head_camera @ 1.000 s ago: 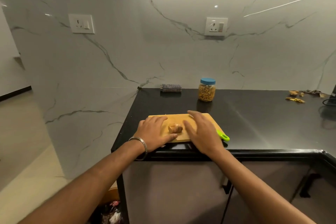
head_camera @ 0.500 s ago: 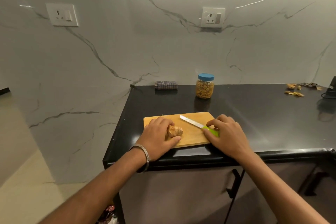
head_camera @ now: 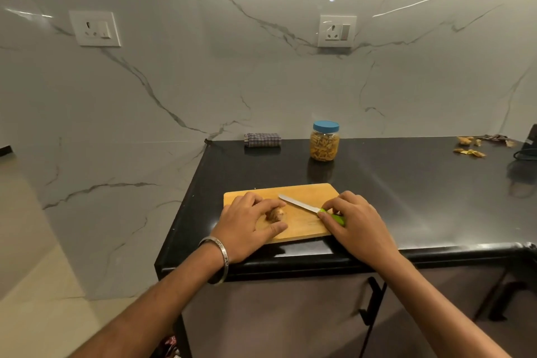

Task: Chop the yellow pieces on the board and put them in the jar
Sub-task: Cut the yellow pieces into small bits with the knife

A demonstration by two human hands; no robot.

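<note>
A wooden cutting board [head_camera: 313, 193] lies at the counter's front edge. On it sits a knobbly yellow-brown piece [head_camera: 274, 214], which my left hand [head_camera: 247, 225] grips between curled fingers and thumb. My right hand [head_camera: 359, 221] holds the green handle of a knife [head_camera: 302, 204]; its blade lies across the board, pointing toward the piece. A clear jar [head_camera: 324, 144] with a blue lid, holding yellow chopped bits, stands closed behind the board.
A folded checked cloth [head_camera: 262, 139] lies at the back wall. Yellow scraps and peels [head_camera: 470, 151] are scattered at the far right, beside a black cable [head_camera: 524, 152]. The black counter [head_camera: 421, 197] ends just left of the board. Cabinet handles sit below.
My right hand moved from over the board's middle to the knife handle and took hold of it, uncovering the blade. My left hand curled round the yellow piece.
</note>
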